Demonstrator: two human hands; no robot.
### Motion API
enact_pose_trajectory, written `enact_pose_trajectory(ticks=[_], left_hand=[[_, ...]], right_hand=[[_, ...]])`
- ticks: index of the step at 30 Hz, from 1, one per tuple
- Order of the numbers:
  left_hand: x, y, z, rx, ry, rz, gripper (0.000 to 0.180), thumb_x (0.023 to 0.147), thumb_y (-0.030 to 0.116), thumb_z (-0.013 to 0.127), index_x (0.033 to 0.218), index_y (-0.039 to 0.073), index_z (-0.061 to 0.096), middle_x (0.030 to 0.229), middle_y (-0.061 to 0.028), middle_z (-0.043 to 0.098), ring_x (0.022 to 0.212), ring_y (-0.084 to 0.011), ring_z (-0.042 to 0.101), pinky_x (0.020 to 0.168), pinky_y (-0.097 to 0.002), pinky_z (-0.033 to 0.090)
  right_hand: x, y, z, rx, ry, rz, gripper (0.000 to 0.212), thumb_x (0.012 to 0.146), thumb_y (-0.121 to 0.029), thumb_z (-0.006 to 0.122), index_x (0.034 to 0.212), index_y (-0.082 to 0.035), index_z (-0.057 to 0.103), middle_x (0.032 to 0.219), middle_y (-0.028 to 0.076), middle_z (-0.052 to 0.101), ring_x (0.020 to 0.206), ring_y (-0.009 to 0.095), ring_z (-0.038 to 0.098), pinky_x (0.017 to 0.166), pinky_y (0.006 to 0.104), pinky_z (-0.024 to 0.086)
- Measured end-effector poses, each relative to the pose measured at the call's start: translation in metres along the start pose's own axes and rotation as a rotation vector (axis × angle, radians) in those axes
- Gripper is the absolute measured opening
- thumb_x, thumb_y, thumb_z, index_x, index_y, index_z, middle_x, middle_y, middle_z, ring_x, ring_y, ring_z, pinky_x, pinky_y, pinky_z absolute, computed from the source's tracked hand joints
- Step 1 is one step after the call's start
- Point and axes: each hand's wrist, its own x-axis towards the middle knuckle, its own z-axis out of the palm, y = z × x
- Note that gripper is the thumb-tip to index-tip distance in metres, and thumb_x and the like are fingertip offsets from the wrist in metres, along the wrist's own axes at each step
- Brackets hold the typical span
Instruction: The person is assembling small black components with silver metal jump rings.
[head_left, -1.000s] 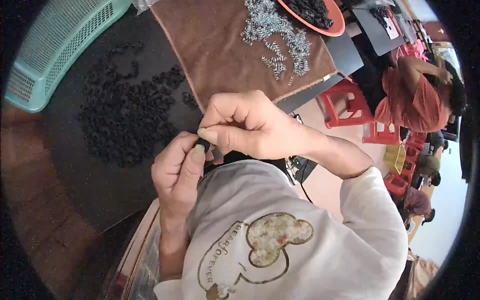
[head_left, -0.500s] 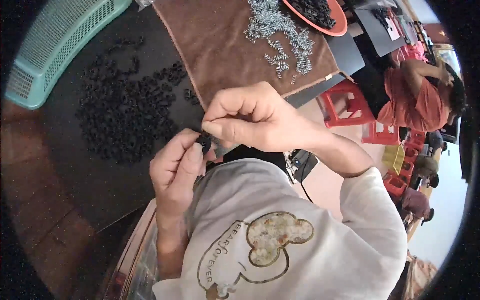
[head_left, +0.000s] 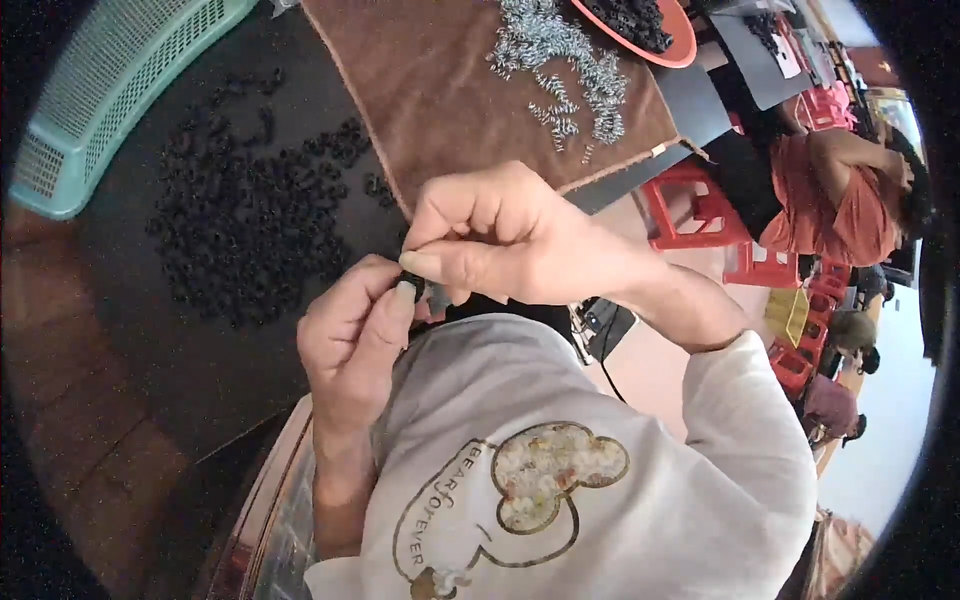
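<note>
**Small black part pinched between both hands**

Dark bench (head_left: 200,400) under brown cloth (head_left: 450,100) at far edge, teal basket (head_left: 110,90) at far left corner. Black rings (head_left: 250,230) heaped mid-bench. Left hand (head_left: 350,340) and right hand (head_left: 500,240), fingertips clenched on small black part (head_left: 413,285) over near edge.

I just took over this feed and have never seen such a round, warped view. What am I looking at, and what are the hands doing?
There is no machine: a head-worn fisheye camera looks down at a person's own two hands, so edges bend. The left hand and right hand pinch one small black part between their fingertips. On the dark table lie a heap of black parts, a brown cloth with metal springs, a green basket and an orange tray.
</note>
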Motion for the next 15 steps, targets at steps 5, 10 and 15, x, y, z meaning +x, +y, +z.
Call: enact_pose_trajectory(ticks=[5,10,15], left_hand=[[-0.001,-0.003,-0.002,-0.011,0.032,-0.013,0.026,0.093,0.013,0.057,0.110,-0.005,0.063,0.079,-0.0056,0.064,0.059,-0.0060,0.049,0.051,-0.0199,0.037],[-0.001,0.000,-0.004,-0.046,0.046,-0.017,0.023,0.092,0.012,0.059,0.107,-0.005,0.065,0.082,-0.0064,0.065,0.061,-0.0074,0.053,0.053,-0.0208,0.041],[0.001,0.009,-0.001,-0.198,0.143,-0.062,0.016,0.092,0.008,0.062,0.096,-0.007,0.066,0.081,-0.0026,0.064,0.071,-0.0065,0.055,0.064,-0.0204,0.045]], right_hand=[[0.001,0.006,0.013,-0.067,0.074,-0.168,0.009,0.095,-0.006,0.060,0.092,0.003,0.059,0.077,0.002,0.063,0.066,0.007,0.060,0.057,0.0219,0.046],[0.002,0.013,0.015,-0.422,0.182,-0.476,0.022,0.090,-0.016,0.064,0.095,0.003,0.056,0.076,0.018,0.062,0.070,0.031,0.066,0.058,0.0398,0.052],[0.006,0.015,0.013,-0.762,0.195,-0.641,0.043,0.078,-0.027,0.075,0.100,0.003,0.055,0.083,0.016,0.059,0.071,0.035,0.064,0.057,0.0419,0.051]])
